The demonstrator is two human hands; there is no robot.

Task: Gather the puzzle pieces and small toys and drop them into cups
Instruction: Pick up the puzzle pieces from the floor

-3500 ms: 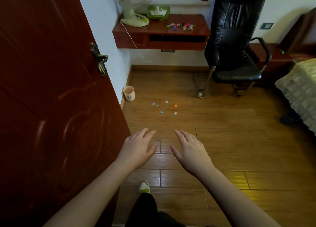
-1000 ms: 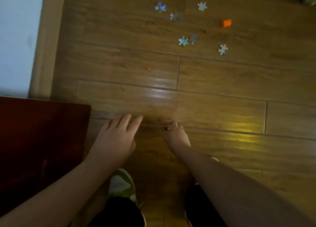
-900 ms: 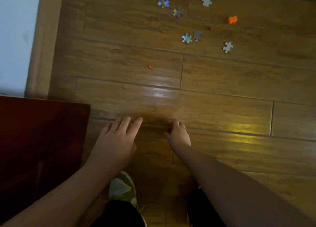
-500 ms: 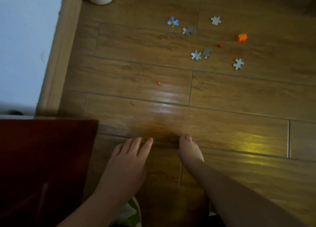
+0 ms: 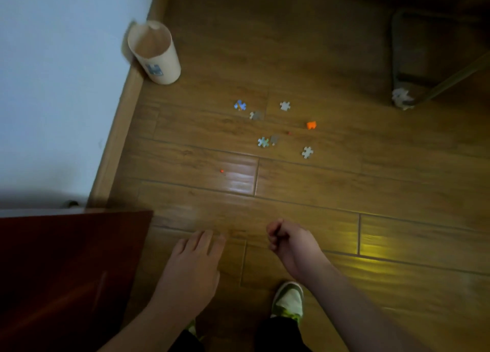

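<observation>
Six puzzle pcs lie on floor well ahead of both hands, cup by wall. Left hand flat, empty; right hand fisted, contents can't tell.

The floor is glossy wood-look plank, throwing bright sheen at six o'clock from the puzzle pieces. At ten o'clock the cup looks like matt paper. The door is smooth, dark red polished wood.
</observation>
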